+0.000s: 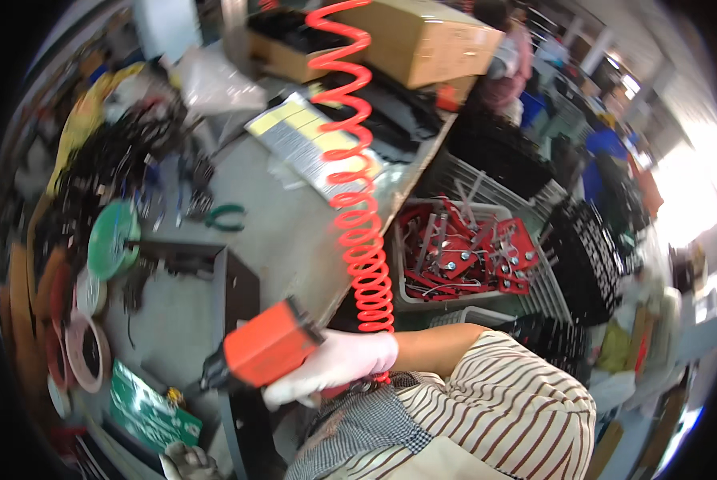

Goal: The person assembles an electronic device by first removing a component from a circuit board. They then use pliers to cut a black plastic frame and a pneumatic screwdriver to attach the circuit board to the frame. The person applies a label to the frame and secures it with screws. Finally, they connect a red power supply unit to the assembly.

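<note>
My right hand, in a white glove, is closed around a red power driver with a black nose. That nose points left and down toward a small brass-coloured part at the edge of a green board. Whether the tip touches it I cannot tell. A red coiled hose hangs from above and runs down behind my right wrist. At the bottom edge my gloved left hand has its fingers curled at the board's lower edge. Most of that hand is cut off by the frame.
Beside the driver stands a dark metal frame. Green-handled pliers, tape rolls and a heap of black cables lie on the bench. A grey crate of red parts stands right. Cardboard boxes and another person are beyond.
</note>
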Demonstrator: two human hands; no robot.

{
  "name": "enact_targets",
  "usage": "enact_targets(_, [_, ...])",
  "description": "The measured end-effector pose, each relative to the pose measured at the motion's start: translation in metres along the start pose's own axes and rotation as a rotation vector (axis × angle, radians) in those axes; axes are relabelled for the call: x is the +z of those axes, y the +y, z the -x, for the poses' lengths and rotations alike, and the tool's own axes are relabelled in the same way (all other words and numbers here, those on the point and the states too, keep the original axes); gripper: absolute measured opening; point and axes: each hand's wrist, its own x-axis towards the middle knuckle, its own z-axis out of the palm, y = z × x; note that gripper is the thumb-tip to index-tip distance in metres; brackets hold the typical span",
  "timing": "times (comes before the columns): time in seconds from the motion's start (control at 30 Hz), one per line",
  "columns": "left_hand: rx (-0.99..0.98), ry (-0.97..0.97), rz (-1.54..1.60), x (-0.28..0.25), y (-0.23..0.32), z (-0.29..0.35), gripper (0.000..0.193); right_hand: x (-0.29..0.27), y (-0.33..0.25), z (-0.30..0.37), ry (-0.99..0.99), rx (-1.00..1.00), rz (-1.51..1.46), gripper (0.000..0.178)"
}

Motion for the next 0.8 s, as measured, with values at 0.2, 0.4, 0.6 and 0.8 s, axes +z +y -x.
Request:
enact_targets(0.2, [-0.112,0.356,0.246,-0.045,-0.051,0.036,0.046,-0.013,0.014,0.005,0.188,-0.018,0.006,0.035])
enact_targets(0.4, [0.045,0.257,0.439,-0.054,-0.064,0.005,0.062,-0.024,0.026,-0.002,0.048,-0.154,-0.213,0.077])
enact_targets(0.6, [0.302,0.415,0.580,-0.041,-0.065,-0.050,0.035,-0.029,0.028,-0.002,0.114,-0.157,-0.174,0.074])
enact_targets(0.8, [0.265,0.255,0.538,-0.079,-0.051,-0.071,0.022,-0.027,0.021,-0.004,0.226,-0.177,-0.131,0.074])
